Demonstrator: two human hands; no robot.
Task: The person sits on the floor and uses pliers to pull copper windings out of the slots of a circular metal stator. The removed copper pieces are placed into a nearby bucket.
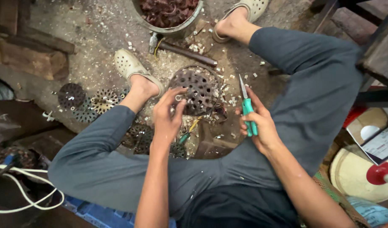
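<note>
My left hand point(168, 112) reaches down between my knees, its fingertips on the near edge of a dark round perforated disc point(198, 89) that lies on the floor. My right hand point(259, 124) is closed around the green handle of a small knife point(246, 110), whose blade points up and away from me, beside the disc. The knife does not touch the disc. Pale chips and shavings lie scattered around the disc.
Several more perforated discs point(90, 101) lie on the floor at left and under my left leg. A hammer point(181, 50) lies beyond the disc, near a metal bowl point(168, 28) of dark reddish pieces. White cable point(29, 190) at lower left; a red-knobbed tool point(382, 173) at right.
</note>
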